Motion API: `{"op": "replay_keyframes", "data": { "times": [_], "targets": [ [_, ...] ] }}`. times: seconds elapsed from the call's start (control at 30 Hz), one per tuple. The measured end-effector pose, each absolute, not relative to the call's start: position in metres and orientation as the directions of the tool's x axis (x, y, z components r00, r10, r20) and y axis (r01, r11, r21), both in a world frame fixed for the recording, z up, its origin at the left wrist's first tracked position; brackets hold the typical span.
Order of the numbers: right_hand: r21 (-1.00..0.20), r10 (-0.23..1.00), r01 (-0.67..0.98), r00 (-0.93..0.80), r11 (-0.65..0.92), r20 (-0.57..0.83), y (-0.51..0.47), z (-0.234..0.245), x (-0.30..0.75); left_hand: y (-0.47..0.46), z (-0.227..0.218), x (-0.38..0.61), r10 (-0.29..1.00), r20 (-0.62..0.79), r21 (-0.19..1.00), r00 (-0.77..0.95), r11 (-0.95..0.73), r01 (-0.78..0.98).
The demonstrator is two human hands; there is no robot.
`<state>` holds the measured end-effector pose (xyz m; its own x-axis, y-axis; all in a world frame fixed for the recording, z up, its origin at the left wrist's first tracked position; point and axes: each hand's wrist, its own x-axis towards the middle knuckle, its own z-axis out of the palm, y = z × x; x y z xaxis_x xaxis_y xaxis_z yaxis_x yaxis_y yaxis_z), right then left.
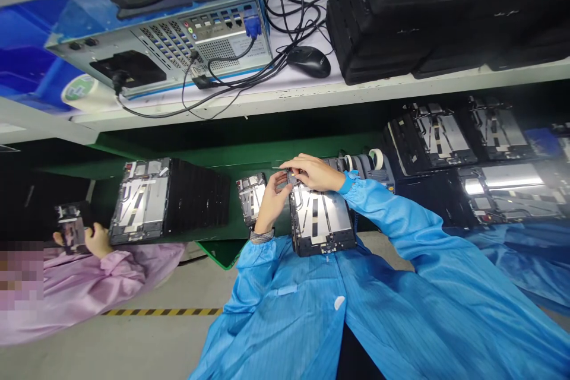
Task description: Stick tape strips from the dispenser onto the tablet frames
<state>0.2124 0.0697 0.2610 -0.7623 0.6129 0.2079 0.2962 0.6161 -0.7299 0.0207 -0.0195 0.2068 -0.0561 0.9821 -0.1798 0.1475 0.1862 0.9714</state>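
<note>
Two hands at the far end of the tablet chassis (it runs near-far): left hand half-open, touching it; right hand pinched, contents unclear.

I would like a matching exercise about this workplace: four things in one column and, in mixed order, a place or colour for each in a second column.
Things:
1 mouse
2 tape roll
3 open device
4 co-worker's sleeve

Descriptions:
A pink
B touched by the left hand and right hand
C black, on the upper shelf
D white, just right of the hands

Pairs: 1-C; 2-D; 3-B; 4-A
</note>
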Motion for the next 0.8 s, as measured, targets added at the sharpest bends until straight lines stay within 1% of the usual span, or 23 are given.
{"op": "replay_keyframes", "data": {
  "times": [0.23,0.33,0.47,0.6,0.7,0.8],
  "targets": [
    [-0.774,0.686,0.33,-0.706,0.541,0.178,0.063,0.247,0.217,-0.017,0.213,0.027,0.983,-0.164,0.966,-0.079,0.176,0.188],
    [-0.774,0.719,0.346,-0.668,0.531,0.195,0.055,0.245,0.217,-0.013,0.215,0.029,0.986,-0.146,0.962,-0.081,0.161,0.221],
    [-0.772,0.753,0.366,-0.622,0.52,0.213,0.041,0.254,0.22,-0.009,0.215,0.027,0.986,-0.134,0.946,-0.1,0.158,0.284],
    [-0.808,0.811,0.37,-0.547,0.459,0.21,0.029,0.268,0.224,-0.007,0.211,0.024,0.988,-0.133,0.955,-0.074,0.148,0.257],
    [-0.782,0.825,0.394,-0.505,0.483,0.255,0.027,0.27,0.222,-0.005,0.209,0.021,0.991,-0.133,0.965,-0.032,0.136,0.224],
    [-0.749,0.802,0.408,-0.534,0.521,0.267,0.034,0.262,0.216,-0.004,0.209,0.018,0.99,-0.138,0.962,-0.014,0.137,0.235]
  ]
}}
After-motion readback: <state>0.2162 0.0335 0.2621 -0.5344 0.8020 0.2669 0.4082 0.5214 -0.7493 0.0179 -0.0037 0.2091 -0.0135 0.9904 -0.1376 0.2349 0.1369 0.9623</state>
